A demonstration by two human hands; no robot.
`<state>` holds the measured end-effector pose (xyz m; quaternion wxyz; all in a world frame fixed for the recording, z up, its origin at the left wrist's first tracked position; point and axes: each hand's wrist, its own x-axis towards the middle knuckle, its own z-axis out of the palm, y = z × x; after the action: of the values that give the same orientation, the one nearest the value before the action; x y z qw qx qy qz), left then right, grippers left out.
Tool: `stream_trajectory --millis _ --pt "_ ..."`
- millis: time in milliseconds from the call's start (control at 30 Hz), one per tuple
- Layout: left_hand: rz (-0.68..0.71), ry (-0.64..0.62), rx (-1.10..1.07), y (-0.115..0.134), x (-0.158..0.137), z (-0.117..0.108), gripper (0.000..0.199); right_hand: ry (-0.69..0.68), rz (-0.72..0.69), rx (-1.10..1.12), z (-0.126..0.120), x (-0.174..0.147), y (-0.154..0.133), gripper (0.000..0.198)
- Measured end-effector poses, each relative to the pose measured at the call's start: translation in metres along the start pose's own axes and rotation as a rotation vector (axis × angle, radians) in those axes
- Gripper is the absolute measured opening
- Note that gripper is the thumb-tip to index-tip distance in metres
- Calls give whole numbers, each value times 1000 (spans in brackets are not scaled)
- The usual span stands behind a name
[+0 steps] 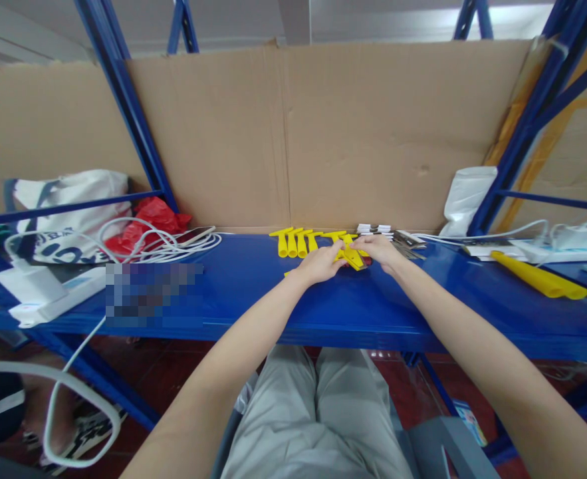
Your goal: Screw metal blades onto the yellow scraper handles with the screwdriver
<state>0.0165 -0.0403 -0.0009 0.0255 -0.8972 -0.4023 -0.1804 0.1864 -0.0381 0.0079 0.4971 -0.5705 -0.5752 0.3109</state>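
Note:
My left hand (322, 264) and my right hand (379, 251) meet over the blue shelf top, fingers closed on a yellow plastic scraper (352, 258) from either side. A greyish edge shows at its near end; my fingers partly cover the rest. To the left, several yellow T-shaped pieces with round hollow handles (292, 245) lie in a row. Another yellow piece (332, 235) is just behind my hands. Beyond my right hand are white-and-black small packs (374, 229) and a pile of thin, metallic-looking strips (409, 245). Something dark red beneath the scraper is mostly hidden.
Cardboard (283, 133) walls the back between blue posts. On the left are a white bag (74, 213), red plastic (151, 223), coiled white cables (183, 243) and a power strip (71, 293). Yellow tubes (540, 274) lie at right, near a white pouch (467, 199). Another person's leg (56, 412) shows lower left.

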Motion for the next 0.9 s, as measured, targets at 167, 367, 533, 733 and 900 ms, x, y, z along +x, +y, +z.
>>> stream_trajectory --millis 167,367,533,733,900 --pt "-2 -5 8 2 -1 -1 30 -5 -41 -42 0 0 2 29" --pt "22 13 -3 0 -1 -1 27 5 -63 -119 1 5 8 28" --pt "23 28 4 0 -1 -1 26 103 -52 -190 5 10 13 16" --pt "25 51 3 -1 1 0 25 136 -55 -123 5 9 7 16" --pt "12 77 -3 -1 1 0 26 -20 15 -68 0 5 3 12"
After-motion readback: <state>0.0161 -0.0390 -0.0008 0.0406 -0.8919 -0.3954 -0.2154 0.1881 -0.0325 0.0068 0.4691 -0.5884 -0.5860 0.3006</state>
